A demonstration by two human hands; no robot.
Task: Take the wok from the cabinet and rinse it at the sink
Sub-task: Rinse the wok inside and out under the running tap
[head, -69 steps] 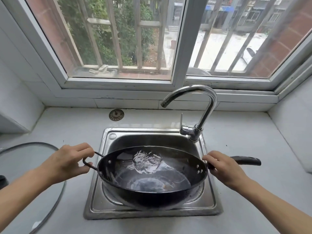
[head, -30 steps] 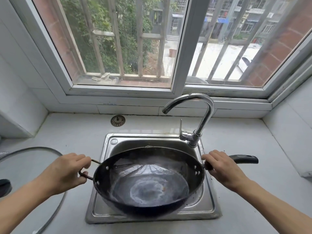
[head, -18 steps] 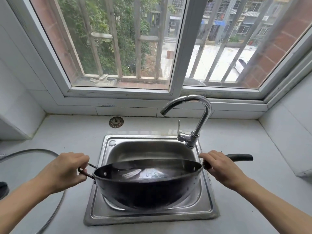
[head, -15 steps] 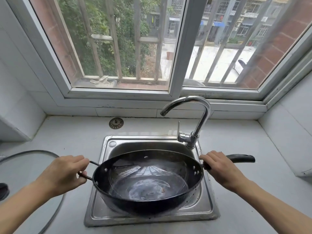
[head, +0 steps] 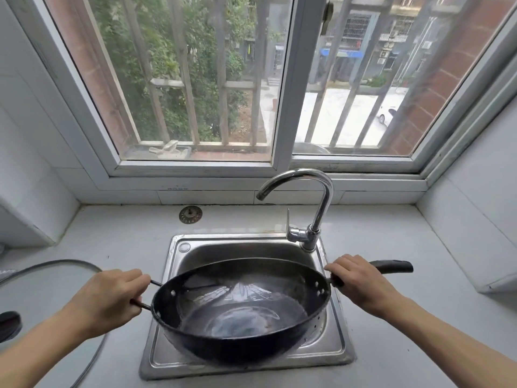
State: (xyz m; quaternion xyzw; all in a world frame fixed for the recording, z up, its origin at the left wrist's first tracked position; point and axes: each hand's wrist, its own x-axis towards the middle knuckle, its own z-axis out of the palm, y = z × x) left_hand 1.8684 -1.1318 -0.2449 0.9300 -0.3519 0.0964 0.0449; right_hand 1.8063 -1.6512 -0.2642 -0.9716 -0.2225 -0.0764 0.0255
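Wok (head: 240, 312) held over the sink (head: 179, 368), tipped toward the camera, a little water pooled in its dark bowl. Left hand (head: 107, 301) curled around the wire loop handle (head: 145, 294); right hand (head: 361, 284) clamped on the long black handle (head: 394, 266). Faucet (head: 316, 208) arched behind, spout dry. Glass lid (head: 50, 278) flat on the surface (head: 117, 242) at left. Strainer plug (head: 190, 215) near the window ledge.

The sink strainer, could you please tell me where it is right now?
In the head view, the strainer lies on the counter behind the sink, left of the faucet, below the window sill.
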